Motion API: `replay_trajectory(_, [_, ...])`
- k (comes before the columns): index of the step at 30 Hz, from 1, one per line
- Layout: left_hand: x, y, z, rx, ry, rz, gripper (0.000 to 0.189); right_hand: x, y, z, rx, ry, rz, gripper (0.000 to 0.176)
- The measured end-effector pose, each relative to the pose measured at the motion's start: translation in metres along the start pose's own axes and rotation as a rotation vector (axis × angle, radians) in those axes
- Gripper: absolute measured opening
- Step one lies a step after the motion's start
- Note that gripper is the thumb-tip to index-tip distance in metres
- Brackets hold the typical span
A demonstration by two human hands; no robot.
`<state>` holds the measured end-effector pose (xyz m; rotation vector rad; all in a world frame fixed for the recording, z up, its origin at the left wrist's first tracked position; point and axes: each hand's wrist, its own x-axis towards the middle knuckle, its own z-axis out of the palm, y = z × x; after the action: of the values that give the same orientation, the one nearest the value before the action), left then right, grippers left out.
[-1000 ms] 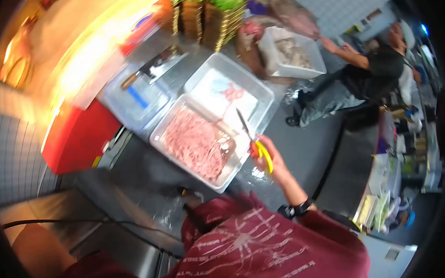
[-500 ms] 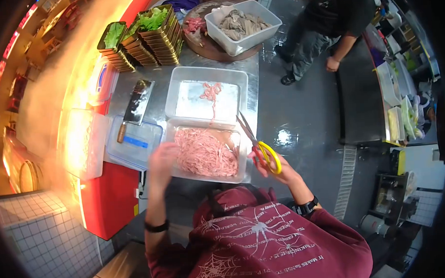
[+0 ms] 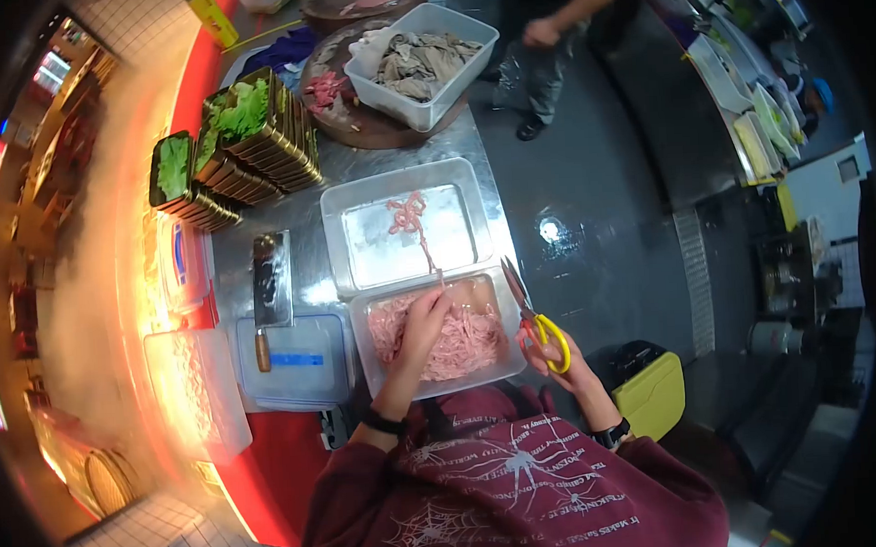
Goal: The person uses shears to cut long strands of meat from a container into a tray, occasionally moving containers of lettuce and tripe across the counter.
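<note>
A clear plastic tub (image 3: 366,369) in front of me holds a heap of pale pink, stringy meat (image 3: 466,346). My left hand (image 3: 423,323) reaches over it, fingertips pinched on a thin pink strand (image 3: 424,250). That strand runs across the touching rims into a second clear tub (image 3: 336,229), where a small clump of the same meat (image 3: 408,212) lies. Yellow-handled scissors (image 3: 519,291) are gripped in my right hand (image 3: 561,361), just right of the near tub. Their blades point away from me and look slightly parted.
A cleaver (image 3: 272,281) lies partly on a blue-marked lidded container (image 3: 291,383) at left. Beyond stand stacked trays with lettuce (image 3: 243,111) and a tub of greyish pieces (image 3: 421,106) on a round board (image 3: 339,131). Another person (image 3: 545,34) stands beyond the table's right edge.
My left hand has moved right, from beside the near tub to over it, and now pinches the strand. The scissors stay in my right hand. The view has shifted; the other person's position differs.
</note>
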<state>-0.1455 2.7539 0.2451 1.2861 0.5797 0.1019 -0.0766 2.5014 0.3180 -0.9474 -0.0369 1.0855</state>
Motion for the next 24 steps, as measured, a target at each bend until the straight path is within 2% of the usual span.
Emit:
replay_trajectory(1, [-0.011,0.013,-0.008,-0.001,-0.018,-0.006,0.023,-0.002,0.007,0.005,0.014,0.025,-0.012,0.066])
replay_trajectory(3, [-0.026,0.041,-0.033,0.280,-0.062,0.038,0.022,-0.002,0.019,0.013,0.043,0.080,-0.052,0.062])
replay_trajectory(7, [-0.042,0.108,-0.064,0.452,-0.032,0.115,0.021,0.001,0.029,0.026,0.095,0.105,-0.056,0.065])
replay_trajectory(9, [-0.041,0.134,-0.072,0.683,0.023,0.300,0.018,0.009,0.027,0.029,0.053,0.091,-0.067,0.069])
replay_trajectory(10, [-0.039,0.147,-0.075,0.695,0.024,0.305,0.018,0.013,0.026,0.026,0.062,0.083,-0.074,0.069])
replay_trajectory(13, [-0.034,0.172,-0.078,0.779,0.018,0.209,0.015,0.025,0.022,0.016,0.083,-0.025,-0.044,0.074])
replay_trajectory(15, [-0.029,0.186,-0.078,0.587,0.016,0.043,0.014,0.035,0.018,0.016,0.040,-0.090,-0.046,0.078])
replay_trajectory(16, [-0.028,0.194,-0.075,0.547,0.020,0.051,0.016,0.040,0.016,0.009,0.012,-0.200,-0.006,0.078])
replay_trajectory(17, [-0.025,0.201,-0.074,0.560,0.023,0.052,0.016,0.043,0.017,0.005,0.022,-0.207,-0.011,0.078])
replay_trajectory(19, [-0.020,0.215,-0.072,0.443,-0.021,0.052,0.018,0.049,0.017,0.003,-0.003,-0.095,0.018,0.078])
replay_trajectory(23, [-0.016,0.244,-0.060,0.586,-0.017,0.029,0.018,0.062,0.011,0.001,0.109,-0.137,-0.014,0.076])
replay_trajectory(24, [-0.015,0.250,-0.056,0.626,-0.028,0.005,0.018,0.065,0.011,-0.002,0.164,-0.219,-0.049,0.074])
